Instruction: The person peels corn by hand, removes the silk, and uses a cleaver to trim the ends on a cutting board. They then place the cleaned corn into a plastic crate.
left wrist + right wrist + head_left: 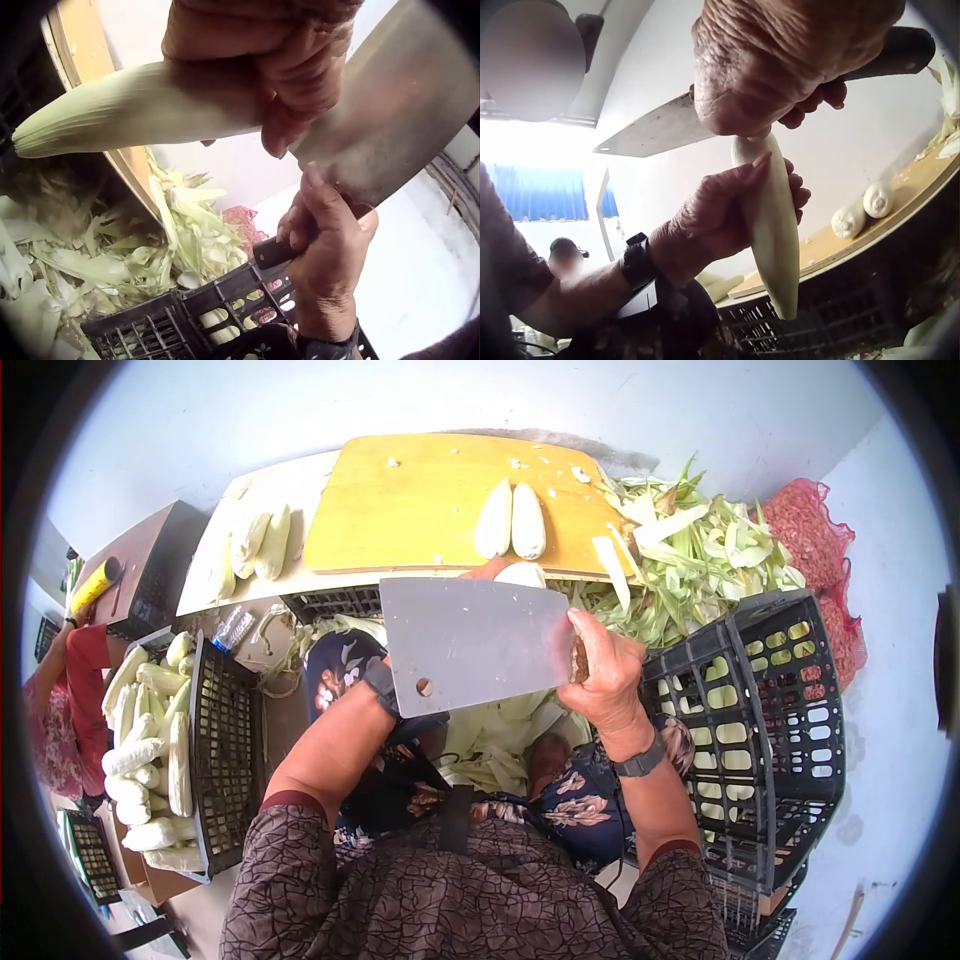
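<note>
A wide cleaver [470,645] is held by its dark handle in my right hand [608,670]; its blade hides most of my left hand in the head view. In the left wrist view my left hand [262,60] grips a pale green husked corn ear [135,109], with the cleaver blade [405,97] close beside its end. The right wrist view has the ear [772,225] pointing downward in my left hand [712,214], while my right hand [780,67] is at its upper end with the cleaver [660,127].
Two ears [511,520] lie on a yellow board [400,500]; more [262,543] lie left. Husks [700,545] are heaped right of the board, near red mesh sacks [810,540]. Black crates [225,745] [750,730] flank me. Another person's arm [50,660] shows far left.
</note>
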The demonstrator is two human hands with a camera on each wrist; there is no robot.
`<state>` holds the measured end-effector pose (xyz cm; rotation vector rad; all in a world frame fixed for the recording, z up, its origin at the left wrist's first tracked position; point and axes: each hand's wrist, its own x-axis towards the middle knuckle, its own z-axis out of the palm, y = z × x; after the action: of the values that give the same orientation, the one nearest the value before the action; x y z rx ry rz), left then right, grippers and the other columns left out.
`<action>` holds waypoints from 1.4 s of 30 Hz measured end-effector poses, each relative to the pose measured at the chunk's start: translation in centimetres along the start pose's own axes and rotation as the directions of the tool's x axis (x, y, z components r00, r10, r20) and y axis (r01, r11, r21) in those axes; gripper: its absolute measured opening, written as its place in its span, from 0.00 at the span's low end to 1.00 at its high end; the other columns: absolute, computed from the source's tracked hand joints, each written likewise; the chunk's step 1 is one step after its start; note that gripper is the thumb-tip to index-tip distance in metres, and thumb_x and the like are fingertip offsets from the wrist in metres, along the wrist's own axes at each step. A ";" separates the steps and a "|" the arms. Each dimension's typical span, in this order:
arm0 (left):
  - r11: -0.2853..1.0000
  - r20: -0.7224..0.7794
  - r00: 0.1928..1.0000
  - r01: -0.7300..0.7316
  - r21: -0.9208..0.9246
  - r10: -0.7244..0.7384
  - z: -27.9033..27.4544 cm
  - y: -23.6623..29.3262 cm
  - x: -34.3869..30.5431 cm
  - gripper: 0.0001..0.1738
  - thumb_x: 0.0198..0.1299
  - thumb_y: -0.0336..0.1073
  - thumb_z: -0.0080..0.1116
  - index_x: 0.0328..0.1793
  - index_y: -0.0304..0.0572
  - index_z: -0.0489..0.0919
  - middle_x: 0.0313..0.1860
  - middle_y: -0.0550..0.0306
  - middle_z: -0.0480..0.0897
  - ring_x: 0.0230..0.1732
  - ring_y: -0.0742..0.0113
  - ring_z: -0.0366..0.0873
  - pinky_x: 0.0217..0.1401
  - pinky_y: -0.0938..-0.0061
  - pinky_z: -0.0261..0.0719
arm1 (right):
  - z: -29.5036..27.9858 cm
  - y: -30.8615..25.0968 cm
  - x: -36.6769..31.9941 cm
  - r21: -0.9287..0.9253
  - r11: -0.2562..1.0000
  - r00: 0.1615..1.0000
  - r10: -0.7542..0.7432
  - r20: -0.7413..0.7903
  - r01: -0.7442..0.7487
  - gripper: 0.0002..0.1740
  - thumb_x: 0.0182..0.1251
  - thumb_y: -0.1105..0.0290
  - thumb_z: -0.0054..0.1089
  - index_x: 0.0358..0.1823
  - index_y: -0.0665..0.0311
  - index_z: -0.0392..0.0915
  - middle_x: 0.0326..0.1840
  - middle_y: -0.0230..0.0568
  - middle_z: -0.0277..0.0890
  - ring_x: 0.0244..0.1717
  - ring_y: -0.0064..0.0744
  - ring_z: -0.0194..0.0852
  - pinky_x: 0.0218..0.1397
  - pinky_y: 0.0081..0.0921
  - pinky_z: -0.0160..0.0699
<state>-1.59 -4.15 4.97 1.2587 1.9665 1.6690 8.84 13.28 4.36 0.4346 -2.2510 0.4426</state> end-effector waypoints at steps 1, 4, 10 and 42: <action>0.986 -0.015 0.998 0.051 -0.160 -0.054 0.1 0.3 0.0 0.28 0.52 0.40 0.59 0.58 0.40 0.66 0.42 0.54 0.78 0.42 0.69 0.76 0.41 0.76 0.76 | 0.0 -0.1 0.1 -0.001 1.000 1.000 0.001 -0.001 -0.001 0.34 0.26 0.78 0.61 0.46 0.73 0.70 0.20 0.43 0.72 0.20 0.42 0.73 0.24 0.31 0.72; 0.998 -0.183 0.983 0.000 0.055 0.010 1.5 -1.0 -0.5 0.27 0.50 0.43 0.59 0.56 0.40 0.68 0.43 0.50 0.77 0.45 0.62 0.75 0.47 0.69 0.72 | 0.0 -0.1 0.1 -0.004 1.000 1.000 -0.016 -0.016 0.016 0.33 0.26 0.79 0.61 0.46 0.73 0.70 0.19 0.43 0.71 0.20 0.41 0.73 0.24 0.31 0.72; 0.963 -0.182 0.970 -0.113 0.245 0.161 1.0 -1.2 -0.2 0.22 0.53 0.42 0.56 0.51 0.39 0.70 0.39 0.55 0.77 0.39 0.70 0.73 0.43 0.74 0.74 | 0.2 0.0 0.2 0.025 0.999 0.999 -0.044 -0.019 0.044 0.29 0.38 0.76 0.64 0.47 0.74 0.69 0.20 0.43 0.72 0.20 0.41 0.74 0.24 0.30 0.72; 0.998 -0.140 0.989 0.058 0.016 -0.056 0.3 -1.4 0.7 0.33 0.38 0.36 0.72 0.52 0.35 0.70 0.43 0.53 0.74 0.46 0.66 0.72 0.51 0.73 0.71 | 0.2 2.9 0.0 0.088 0.866 0.860 0.499 -0.104 -0.492 0.15 0.48 0.76 0.63 0.40 0.68 0.74 0.23 0.44 0.77 0.24 0.33 0.79 0.29 0.25 0.75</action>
<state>-2.38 -3.34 3.81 1.1085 2.0834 1.7571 7.40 15.68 3.73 -0.1584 -2.2166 0.7785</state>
